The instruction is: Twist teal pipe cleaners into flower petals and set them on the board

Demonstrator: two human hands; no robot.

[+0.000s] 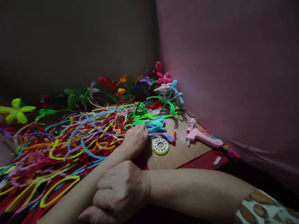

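My left hand (136,138) reaches forward to the right edge of a heap of pipe cleaners (93,127). Its fingers curl downward with the tips hidden, right beside folded light blue pipe-cleaner pieces (156,123) and a purple one (167,137). Whatever it grips, if anything, is out of sight. Closer to me, my right hand (121,189) is closed in a fist against or just over my left forearm; the inside of the fist cannot be seen. A roll of tape (160,146) with a white core lies on the cardboard (179,155), just right of my left hand.
A pink glue gun (203,137) rests on the cardboard's right side. Pipe-cleaner flowers line the back, including a pink one (163,77) and a yellow-green one (17,111) at far left. A small white scrap (217,160) lies on the red surface. Walls (224,77) rise behind and right.
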